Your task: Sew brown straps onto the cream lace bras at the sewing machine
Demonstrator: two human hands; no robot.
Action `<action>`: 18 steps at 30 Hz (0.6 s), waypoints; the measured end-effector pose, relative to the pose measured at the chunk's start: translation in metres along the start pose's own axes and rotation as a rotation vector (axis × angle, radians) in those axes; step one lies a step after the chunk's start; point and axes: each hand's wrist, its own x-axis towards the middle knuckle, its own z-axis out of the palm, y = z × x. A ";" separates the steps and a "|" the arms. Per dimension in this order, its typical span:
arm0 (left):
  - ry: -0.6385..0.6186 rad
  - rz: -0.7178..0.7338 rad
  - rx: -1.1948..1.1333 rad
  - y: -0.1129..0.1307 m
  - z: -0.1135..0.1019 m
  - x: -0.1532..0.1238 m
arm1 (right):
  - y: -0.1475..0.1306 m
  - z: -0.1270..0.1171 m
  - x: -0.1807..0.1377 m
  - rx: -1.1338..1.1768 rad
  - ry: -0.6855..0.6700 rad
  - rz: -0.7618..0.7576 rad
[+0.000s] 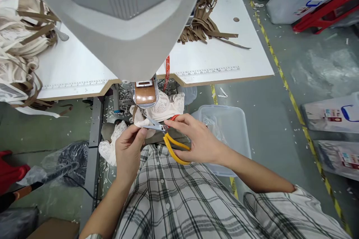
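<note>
My right hand (200,138) is closed around scissors (161,127) with yellow and red handles, fingers through the loops. The blades are parted and point left, at a strip of white fabric close to my left fingertips. That fabric appears to belong to a white lace bra (165,107) hanging below the sewing machine's arm end (145,95). My left hand (127,147) pinches its edge between thumb and finger. More white lace (113,143) hangs to the left of my left wrist. Exactly what lies between the blades is too small to tell.
The sewing machine head (120,26) looms over a white table (224,58). Brown strips (200,22) lie on its right side, white and brown garments (22,44) on its left. A clear plastic bin (238,134) stands by my right forearm. More bins (297,3) stand beyond the yellow-black floor tape (276,59).
</note>
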 end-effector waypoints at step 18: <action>0.051 0.413 0.327 -0.018 0.001 0.008 | 0.007 0.016 0.019 0.197 0.142 0.131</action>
